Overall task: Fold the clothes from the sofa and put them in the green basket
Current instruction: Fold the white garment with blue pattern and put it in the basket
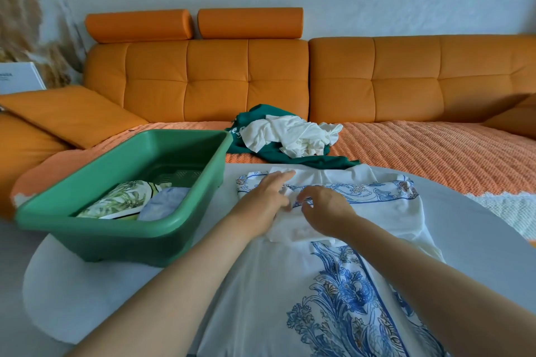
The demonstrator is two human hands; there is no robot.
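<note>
A white, blue-flowered cloth (333, 284) is pressed on the round white table (87, 293) by the flat left hand (268, 193) and pinched by the right hand (324, 210). A green plastic basket (101, 230) is set at its left edge.

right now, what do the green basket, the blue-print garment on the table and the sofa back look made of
The green basket: moulded plastic, it seems; smooth, faintly glossy walls, rounded rim. The garment: thin matte fabric, printed; it creases and drapes softly. The sofa back: leather or faux leather, judging by smooth tufted panels with soft sheen.
</note>
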